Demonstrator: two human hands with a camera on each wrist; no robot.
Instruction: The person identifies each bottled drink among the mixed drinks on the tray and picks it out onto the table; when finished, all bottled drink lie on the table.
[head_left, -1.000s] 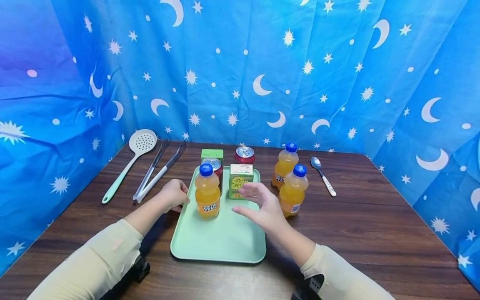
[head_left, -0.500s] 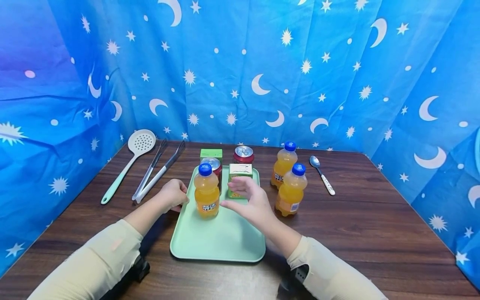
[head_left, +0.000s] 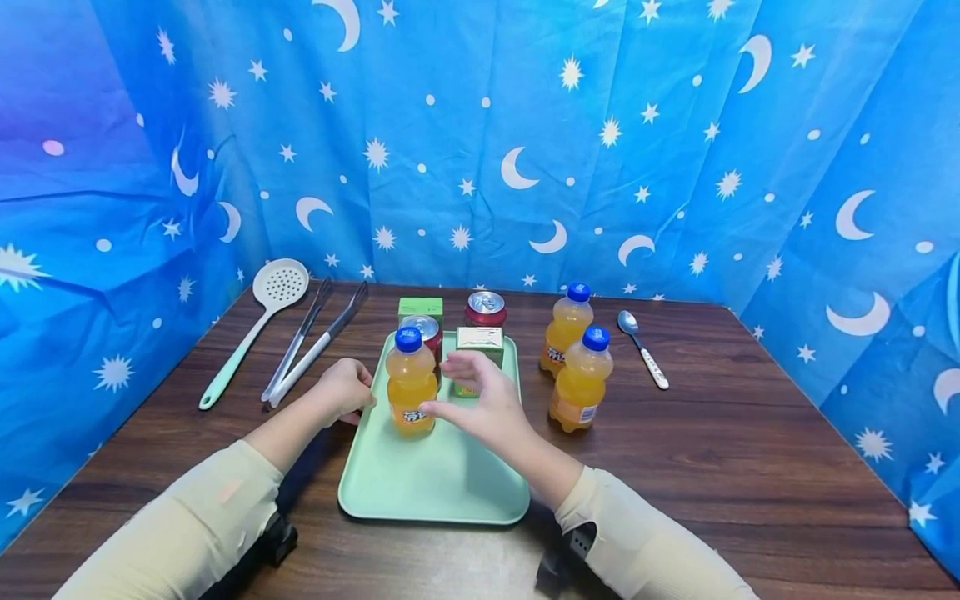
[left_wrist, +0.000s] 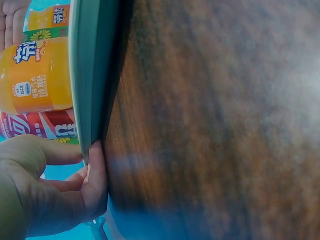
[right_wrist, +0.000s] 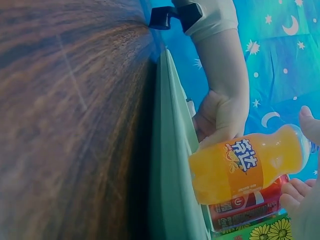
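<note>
My left hand (head_left: 348, 390) pinches the left rim of the pale green tray (head_left: 435, 500); in the left wrist view its thumb and fingers (left_wrist: 95, 182) close on the edge. An orange soda bottle (head_left: 411, 392) with a blue cap stands upright on the tray's left part. Over the tray, my right hand (head_left: 487, 404) spreads thumb and fingers apart at the bottle's right side, holding nothing. The right wrist view shows its fingers (right_wrist: 295, 192) near the bottle's upper part. Behind the bottle stands a red soda can (head_left: 429, 329). A green drink carton (head_left: 480, 337) is partly hidden by my right hand.
Two more orange soda bottles (head_left: 581, 383) stand right of the tray, with a spoon (head_left: 643, 350) beyond them. A green box (head_left: 422, 307) and another red can (head_left: 486, 308) are at the back. Tongs (head_left: 315, 346) and a skimmer (head_left: 262, 329) lie on the left.
My right hand has moved left across the tray, from in front of the carton toward the bottle. My left hand keeps its hold on the tray rim.
</note>
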